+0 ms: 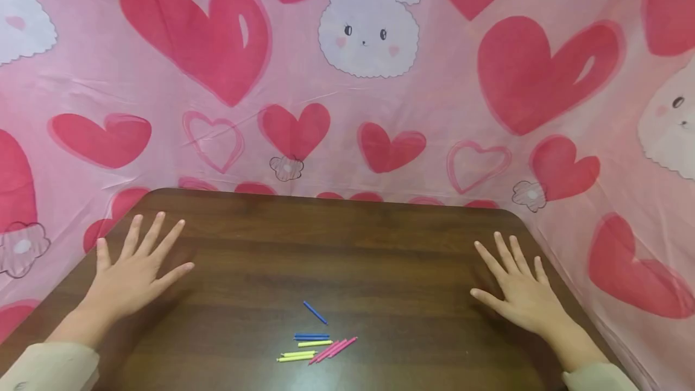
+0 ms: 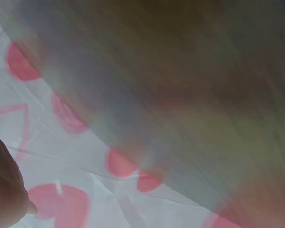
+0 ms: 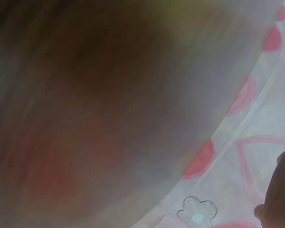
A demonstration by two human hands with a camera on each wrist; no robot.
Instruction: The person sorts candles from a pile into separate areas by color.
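My left hand (image 1: 132,276) is spread at the left side of the brown table, its fingers straight and holding nothing. On the right side my right hand (image 1: 520,291) is spread in the same way, also without anything in it. Between them, near the front, lie thin candle-like sticks. One blue stick (image 1: 315,312) lies slanted by itself, and two more blue sticks (image 1: 311,336) lie side by side. Three yellow sticks (image 1: 315,343) are just below these. Three pink sticks (image 1: 332,350) lie slanted at the right of the group. Each wrist view catches only part of a hand at its edge.
The dark wooden table (image 1: 347,246) has rounded far corners and a glossy top. A pink cloth (image 1: 347,92) with hearts and rabbit faces hangs behind it and along both sides. The tabletop looks blurred in both wrist views.
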